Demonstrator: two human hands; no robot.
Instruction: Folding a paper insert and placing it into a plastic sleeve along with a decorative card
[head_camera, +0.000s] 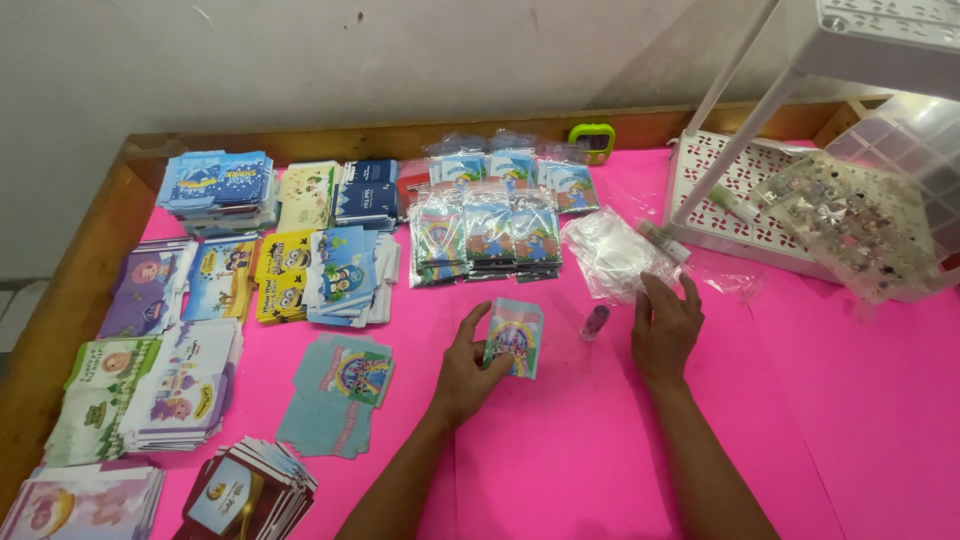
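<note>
While left hand (462, 372) clamps the rainbow card (513, 336), right hand (664, 328) spreads over seemingly clear bags (612, 260).

A small home-style packing workshop: a wooden-rimmed desk (90, 260) covered in pink sheet fills the frame, with stacks of flat printed cartons (215, 190) at left, filled cellophane packets (488, 235) at centre, empty clear bags (610, 255) and a white plastic rack (720, 190) at upper right, below a bare plastered wall (350, 60).
</note>
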